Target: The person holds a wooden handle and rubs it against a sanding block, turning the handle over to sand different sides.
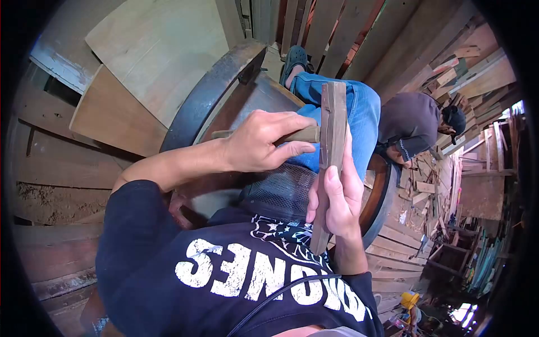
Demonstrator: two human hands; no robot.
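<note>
In front of my chest, my right hand (343, 196) is wrapped around the lower half of a long, squared wooden bar (333, 123), held nearly upright in view. My left hand (264, 140) grips a thinner wooden stick (297, 135), lying crosswise. Its blunt end meets or almost touches the side of the bar, while its narrow other end sticks out behind my fist. Whether the two pieces are joined, I cannot tell. My legs in blue jeans (362, 106) are behind the bar.
A curved dark wooden piece (210, 84) arcs beside my left arm. Large plywood sheets (163, 50) lean at the upper left. Another person (410, 121) in a dark shirt and cap bends over at right, near scattered wood scraps (424, 188). Slatted boards (331, 33) stand behind.
</note>
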